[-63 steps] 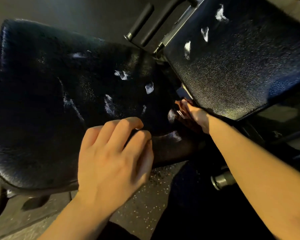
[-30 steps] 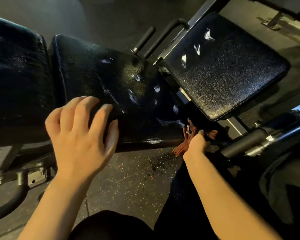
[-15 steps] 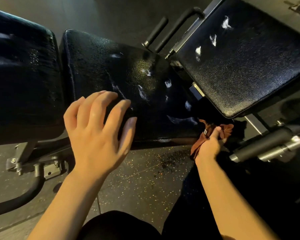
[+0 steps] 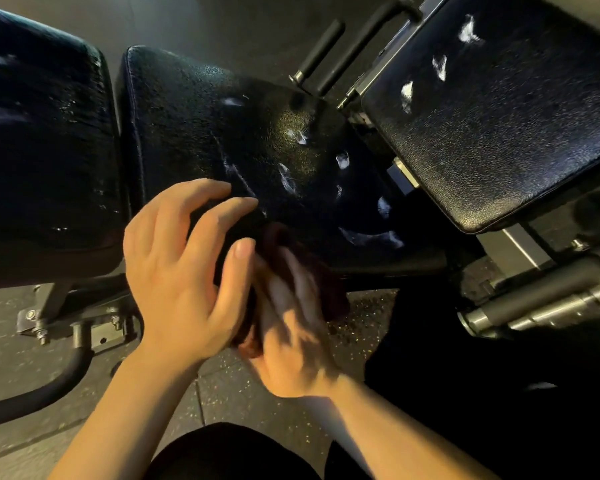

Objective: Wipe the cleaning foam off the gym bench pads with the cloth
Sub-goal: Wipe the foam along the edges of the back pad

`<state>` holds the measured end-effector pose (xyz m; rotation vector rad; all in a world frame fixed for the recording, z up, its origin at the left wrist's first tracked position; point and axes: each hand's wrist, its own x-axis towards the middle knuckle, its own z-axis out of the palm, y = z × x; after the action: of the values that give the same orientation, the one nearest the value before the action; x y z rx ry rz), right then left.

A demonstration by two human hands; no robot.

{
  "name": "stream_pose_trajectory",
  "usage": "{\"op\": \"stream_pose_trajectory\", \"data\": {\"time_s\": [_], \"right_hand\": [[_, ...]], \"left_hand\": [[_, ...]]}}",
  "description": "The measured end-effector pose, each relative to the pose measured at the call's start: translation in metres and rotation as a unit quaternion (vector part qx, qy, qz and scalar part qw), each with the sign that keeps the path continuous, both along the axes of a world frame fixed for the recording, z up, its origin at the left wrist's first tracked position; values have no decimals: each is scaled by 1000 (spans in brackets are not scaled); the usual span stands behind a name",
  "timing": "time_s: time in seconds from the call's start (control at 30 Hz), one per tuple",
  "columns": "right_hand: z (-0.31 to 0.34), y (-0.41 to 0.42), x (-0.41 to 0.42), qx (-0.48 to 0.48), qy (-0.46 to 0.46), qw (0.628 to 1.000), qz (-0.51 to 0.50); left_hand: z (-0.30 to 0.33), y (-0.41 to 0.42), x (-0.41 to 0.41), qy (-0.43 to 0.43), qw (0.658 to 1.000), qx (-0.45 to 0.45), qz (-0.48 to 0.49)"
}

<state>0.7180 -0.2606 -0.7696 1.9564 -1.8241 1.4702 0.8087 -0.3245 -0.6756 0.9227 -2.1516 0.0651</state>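
Brown cloth (image 4: 302, 271) bunched at near edge of middle bench pad (image 4: 222, 133), blurred right hand (image 4: 291, 327) seemingly gripping it, exact finger hold hard to tell. Left hand (image 4: 181, 271) beside it, fingers spread and loosely curved, thumb touching cloth, holding nothing. Foam streaks (image 4: 368, 237) near pad's right near corner, foam dabs (image 4: 407, 93) on seat pad (image 4: 499, 133) at far edge. Risks, judged: bunched cloth smearing rather than lifting foam; cloth slipping off near edge to floor; far dabs skipped.
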Motion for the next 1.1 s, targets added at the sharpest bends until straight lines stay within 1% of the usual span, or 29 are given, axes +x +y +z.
{"op": "stream_pose_trajectory", "data": {"time_s": [0.07,0.1,0.13,0.17,0.23,0.3,0.37,0.43,0.5,0.57,0.6,0.63,0.7,0.77,0.87,0.93,1.03,1.1], "right_hand": [[3,-1,-10,-2,145,989,28],[0,-2,-20,-14,194,981,23],[-2,-4,-31,-18,223,974,25],[-9,-3,-44,-13,241,971,5],[-29,8,-76,8,269,960,-72],[-53,24,-113,45,279,949,-141],[-69,33,-129,60,246,954,-160],[-70,33,-116,43,197,965,-170],[-65,28,-94,41,155,975,-155],[-54,21,-72,23,158,978,-131],[-46,16,-60,11,174,979,-109],[-36,10,-46,0,186,981,-63],[-9,-5,-15,-36,163,985,31],[11,-13,4,-82,143,985,50],[9,-8,-11,-108,119,985,68],[-8,0,-38,-113,115,986,49],[-30,8,-84,-60,115,991,24],[-32,16,-102,-24,101,994,17]], "left_hand": [[3,2,1,40,999,28,-17],[4,3,1,56,998,36,-22],[4,5,1,66,997,41,-24],[4,6,2,73,996,47,-26],[4,10,4,88,994,59,-25],[4,12,10,86,995,48,-18],[4,14,17,51,999,15,-8],[5,14,23,34,999,-3,6],[6,16,27,37,999,-12,29],[8,18,29,35,998,-18,45],[9,19,29,32,998,-20,46],[10,20,29,29,998,-22,47],[13,24,29,27,998,-32,50],[15,31,30,24,997,-43,56],[14,32,29,3,997,-49,56],[10,26,27,-18,997,-51,59],[3,18,17,-9,997,-44,61],[1,15,11,6,998,-29,52]]}}
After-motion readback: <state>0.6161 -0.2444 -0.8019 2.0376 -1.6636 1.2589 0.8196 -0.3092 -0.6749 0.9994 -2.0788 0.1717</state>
